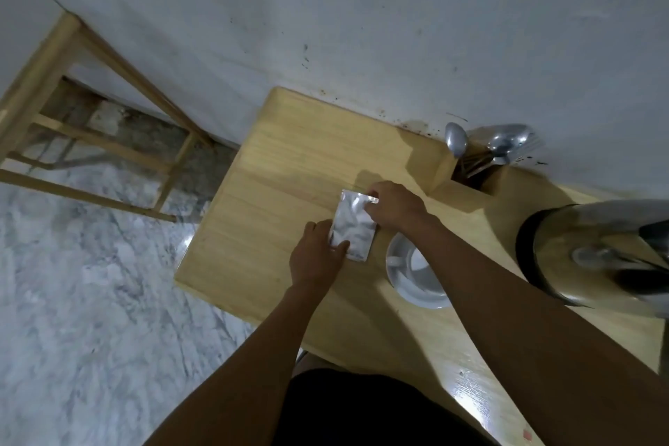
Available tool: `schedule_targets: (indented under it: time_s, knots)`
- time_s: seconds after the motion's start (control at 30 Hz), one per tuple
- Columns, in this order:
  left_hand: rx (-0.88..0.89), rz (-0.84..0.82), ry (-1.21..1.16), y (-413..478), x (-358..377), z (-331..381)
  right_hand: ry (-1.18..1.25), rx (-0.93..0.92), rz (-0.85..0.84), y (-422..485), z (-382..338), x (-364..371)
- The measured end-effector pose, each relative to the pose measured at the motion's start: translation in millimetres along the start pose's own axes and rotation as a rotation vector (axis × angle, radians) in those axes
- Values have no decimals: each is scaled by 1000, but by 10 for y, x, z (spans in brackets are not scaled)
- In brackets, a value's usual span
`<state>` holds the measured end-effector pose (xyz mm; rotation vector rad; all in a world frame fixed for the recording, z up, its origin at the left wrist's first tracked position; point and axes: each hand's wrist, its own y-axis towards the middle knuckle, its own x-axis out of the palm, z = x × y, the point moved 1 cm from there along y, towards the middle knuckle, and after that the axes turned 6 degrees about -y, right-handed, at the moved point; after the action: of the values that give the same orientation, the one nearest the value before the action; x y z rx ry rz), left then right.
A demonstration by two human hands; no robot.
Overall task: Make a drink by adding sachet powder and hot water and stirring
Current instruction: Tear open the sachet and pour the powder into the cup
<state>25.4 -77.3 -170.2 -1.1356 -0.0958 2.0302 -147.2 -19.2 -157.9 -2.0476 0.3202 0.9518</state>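
A silver foil sachet (353,226) is held over the wooden table (275,170) with both hands. My left hand (316,255) pinches its lower left edge. My right hand (394,208) grips its top right corner. Just right of the sachet stands a white cup on a white saucer (416,277), partly hidden under my right forearm. A steel kettle (593,253) with a black band stands at the right edge. Spoons (485,145) stick up from a wooden holder (470,177) against the wall.
The table stands against a grey-white wall (362,11). A wooden stool frame (90,141) is on the marble floor (90,300) to the left. The table's left and near edges drop to the floor.
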Motion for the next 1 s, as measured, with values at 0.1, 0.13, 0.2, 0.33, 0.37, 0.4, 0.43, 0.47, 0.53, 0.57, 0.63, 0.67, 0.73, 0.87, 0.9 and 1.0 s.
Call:
schedule_targets:
  time_s: [0.1,0.13,0.2,0.33,0.37,0.4,0.43,0.47,0.53,0.57,0.63,0.67,0.73,0.87,0.9,1.0]
  knots:
    - [-5,11,-30,-14,18,-9,95,-13,27,-39,21,12]
    - [-16,18,-55,-20,7,11,152,-27,31,-78,27,-16]
    - [-59,28,-110,-7,-17,31,278,-90,53,-176,39,-78]
    - [-61,126,-210,11,-144,155,448,-189,83,-461,63,-215]
    - [-31,157,-254,18,-193,211,487,-189,93,-527,74,-248]
    - [-4,162,-291,20,-252,284,527,-183,103,-591,82,-282]
    - [27,137,-321,33,-306,358,560,-181,112,-654,85,-317]
    - [62,85,-349,39,-360,444,583,-185,118,-717,88,-351]
    - [107,-11,-400,32,-441,619,613,-206,125,-836,83,-412]
    - [123,-22,-397,20,-471,689,633,-217,132,-897,78,-441]
    - [144,12,-348,-36,-545,789,682,-223,156,-1029,70,-506]
    - [147,-14,-365,-59,-583,828,709,-221,157,-1086,66,-543]
    - [188,-169,-479,-106,-659,895,735,-250,146,-1205,65,-616]
    - [291,-303,-620,-238,-784,1065,667,-291,169,-1421,118,-756]
    - [293,-280,-637,-261,-808,1104,663,-288,193,-1458,140,-782]
    - [314,-279,-639,-323,-828,1177,647,-246,314,-1564,192,-844]
